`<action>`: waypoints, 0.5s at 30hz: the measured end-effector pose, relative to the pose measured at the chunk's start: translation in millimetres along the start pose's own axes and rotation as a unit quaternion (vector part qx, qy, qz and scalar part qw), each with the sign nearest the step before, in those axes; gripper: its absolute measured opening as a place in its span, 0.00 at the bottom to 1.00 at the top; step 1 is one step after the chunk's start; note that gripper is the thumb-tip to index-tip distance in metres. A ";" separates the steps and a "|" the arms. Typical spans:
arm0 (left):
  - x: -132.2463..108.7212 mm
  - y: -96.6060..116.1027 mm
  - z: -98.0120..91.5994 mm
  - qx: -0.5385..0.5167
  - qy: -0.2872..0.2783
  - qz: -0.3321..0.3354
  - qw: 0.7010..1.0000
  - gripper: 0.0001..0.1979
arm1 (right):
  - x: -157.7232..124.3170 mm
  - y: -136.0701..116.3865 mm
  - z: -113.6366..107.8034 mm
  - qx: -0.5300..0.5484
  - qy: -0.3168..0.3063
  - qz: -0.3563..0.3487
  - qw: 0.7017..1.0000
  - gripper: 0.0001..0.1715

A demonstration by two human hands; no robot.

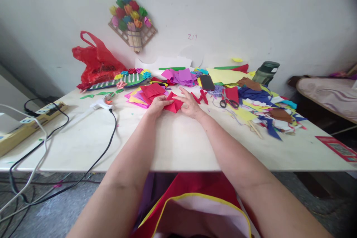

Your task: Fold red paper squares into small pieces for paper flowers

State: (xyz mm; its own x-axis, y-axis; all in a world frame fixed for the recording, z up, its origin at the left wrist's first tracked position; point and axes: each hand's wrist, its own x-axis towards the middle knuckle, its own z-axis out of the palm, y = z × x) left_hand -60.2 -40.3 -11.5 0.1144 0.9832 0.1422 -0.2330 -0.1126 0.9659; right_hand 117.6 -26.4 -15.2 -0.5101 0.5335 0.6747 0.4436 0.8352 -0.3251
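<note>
Between my hands, just above the white table [184,145], is a small folded square of red crepe paper [173,105]. My left hand [157,106] pinches its left side, thumb lying on top. At the right edge, my right hand [192,105] has the paper by its fingers, with one finger raised away; its thumb is partly hidden. Close behind my left hand lies a stack of coloured paper squares [139,96], red ones [153,90] uppermost. Right of my right hand are rolled red paper pieces [203,96] and black-handled scissors [228,101].
A hot glue gun [103,103] with its cord and a power strip [36,122] are at left. Behind stand a red plastic bag [96,63], purple paper [182,77] and a phone [206,82]. Paper scraps [267,108] and a green bottle [266,73] occupy the right.
</note>
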 end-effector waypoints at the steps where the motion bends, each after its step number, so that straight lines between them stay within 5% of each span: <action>1: -0.2 -0.1 -0.1 0.001 0.003 0.000 1.000 0.17 | 0.7 -1.7 0.0 -0.006 0.001 -0.010 1.000 0.33; 15: -1.1 -1.2 -1.6 -0.022 -0.021 -0.009 0.999 0.15 | 4.3 -16.1 -0.5 -0.051 -0.043 -0.077 0.995 0.13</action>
State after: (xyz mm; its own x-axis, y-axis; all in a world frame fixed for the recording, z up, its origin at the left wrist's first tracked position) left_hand -61.7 -41.0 -13.1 0.1595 0.9781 0.1338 -0.2721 -0.0867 0.9583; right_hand 108.6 -37.6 -6.7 -0.6371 0.4144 0.6499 0.4256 0.8921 -0.1516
